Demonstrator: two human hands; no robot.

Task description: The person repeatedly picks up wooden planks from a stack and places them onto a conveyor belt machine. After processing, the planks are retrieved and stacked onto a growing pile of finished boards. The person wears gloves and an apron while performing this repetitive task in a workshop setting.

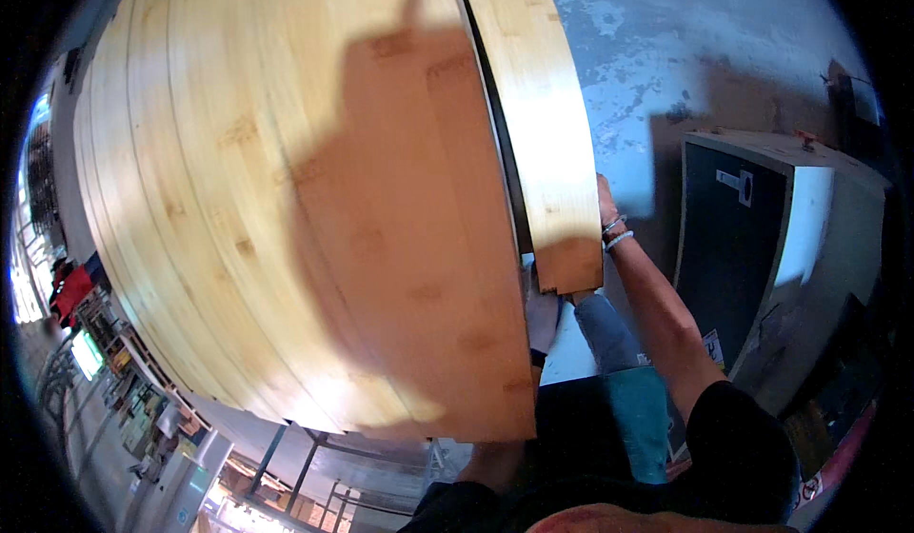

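A long, pale wooden plank (536,105) stands along the right side of a wide panel of joined planks (238,181). A narrow dark gap runs between plank and panel. My right hand (606,202), with bracelets at the wrist, is closed at the plank's right edge; most of its fingers are hidden behind the wood. My left hand (544,312) shows only partly beside the plank's lower end, greyish, with a dark band at the wrist. Its forearm passes behind the panel, and its fingers cannot be made out. My shadow falls across the panel.
A dark-doored cabinet (728,228) stands at the right, with a small object on top. Behind the plank is a worn bluish surface (619,48). Metal framing (300,462) shows below the panel. Cluttered shelves or benches (143,390) lie at the lower left.
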